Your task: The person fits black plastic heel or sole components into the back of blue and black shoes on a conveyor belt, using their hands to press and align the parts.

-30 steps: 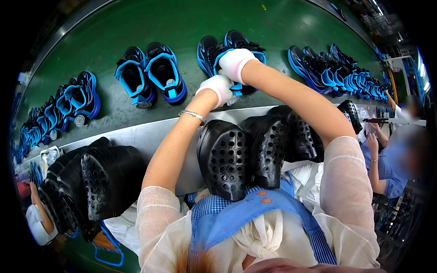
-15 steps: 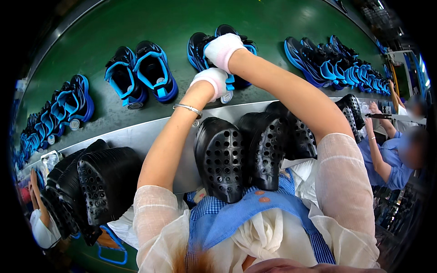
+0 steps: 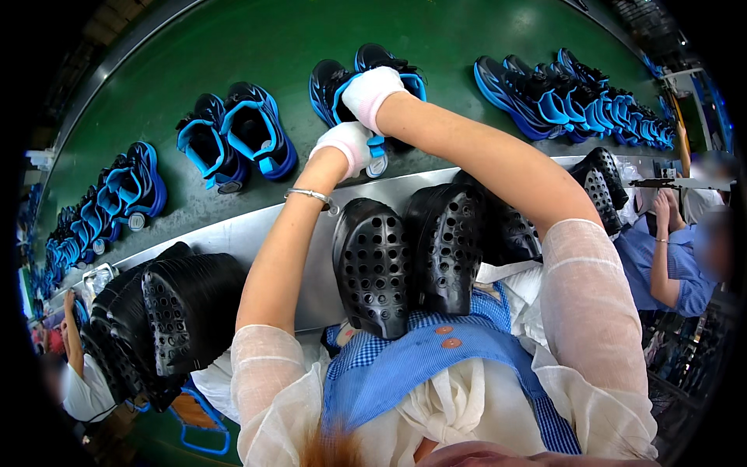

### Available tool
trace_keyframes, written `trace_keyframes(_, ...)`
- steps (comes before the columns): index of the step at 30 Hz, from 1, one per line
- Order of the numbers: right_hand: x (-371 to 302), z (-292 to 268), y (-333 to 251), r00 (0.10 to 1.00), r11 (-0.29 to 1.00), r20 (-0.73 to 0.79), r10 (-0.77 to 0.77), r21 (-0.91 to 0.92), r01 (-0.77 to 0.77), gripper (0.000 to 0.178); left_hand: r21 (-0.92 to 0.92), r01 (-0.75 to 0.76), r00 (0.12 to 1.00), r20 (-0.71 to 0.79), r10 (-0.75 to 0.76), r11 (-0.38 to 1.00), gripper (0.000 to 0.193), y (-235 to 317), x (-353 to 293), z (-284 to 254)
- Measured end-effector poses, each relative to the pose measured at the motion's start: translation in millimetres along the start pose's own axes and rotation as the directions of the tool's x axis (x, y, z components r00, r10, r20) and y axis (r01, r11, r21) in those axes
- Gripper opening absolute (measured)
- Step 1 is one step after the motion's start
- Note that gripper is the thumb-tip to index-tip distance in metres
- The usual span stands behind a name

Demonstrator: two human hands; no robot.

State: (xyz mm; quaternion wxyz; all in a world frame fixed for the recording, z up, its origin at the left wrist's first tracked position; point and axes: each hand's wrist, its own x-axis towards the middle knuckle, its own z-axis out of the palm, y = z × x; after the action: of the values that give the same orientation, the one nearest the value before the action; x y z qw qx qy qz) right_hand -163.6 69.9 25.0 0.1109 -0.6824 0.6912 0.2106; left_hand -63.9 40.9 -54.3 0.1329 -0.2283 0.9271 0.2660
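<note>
A pair of black sneakers with bright blue lining stands on the green belt, in front of me. My left hand (image 3: pixel 343 149), in a white glove, is closed at the heel of the left sneaker (image 3: pixel 324 87), beside its blue pull tab (image 3: pixel 377 145). My right hand (image 3: pixel 374 96), gloved too, is curled over that sneaker's opening and tongue. Its fingertips are hidden by the glove's back and the shoe. The right sneaker (image 3: pixel 378 56) of the pair is partly covered by my right hand and forearm.
Another sneaker pair (image 3: pixel 250 128) stands to the left. Sneaker rows line the belt at far left (image 3: pixel 124 187) and right (image 3: pixel 545 97). Perforated black shoe-shaped forms (image 3: pixel 373 265) stand along the metal edge (image 3: pixel 303 257) between my arms and to the left (image 3: pixel 187 311). Co-workers (image 3: pixel 657 261) are at both sides.
The view has shifted slightly. Both hands stay at the same sneaker and appear a little further left; my right hand sits slightly lower over its opening.
</note>
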Motion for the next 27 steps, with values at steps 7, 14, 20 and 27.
trace_keyframes(7, 18.8, 24.8, -2.6, 0.994, 0.993, -0.035, 0.101, 0.063, -0.099, 0.024, -0.102, 0.210, 0.965, 0.182, -0.189, 0.972, 0.035, 18.6, -11.4, -22.7)
trace_keyframes(14, -31.5, 11.5, 18.2, 0.990, 0.953, -0.139, -0.032, 0.295, 0.072, 0.031, -0.024, 0.116, 0.993, 0.017, -0.115, 0.993, 0.035, 4.0, -9.5, -6.3)
trace_keyframes(20, -209.1, 4.3, 89.1, 0.905, 0.891, -0.325, 0.275, 0.440, -0.113, 0.031, -0.279, 0.149, 0.988, 0.089, -0.129, 0.949, 0.024, 20.8, -12.7, -8.3)
trace_keyframes(27, -392.8, 92.5, 187.9, 0.491, 0.557, -0.293, 0.820, 0.601, -0.572, 0.035, -0.256, 0.128, 0.992, 0.053, -0.119, 0.958, 0.028, 25.5, -20.6, -10.4)
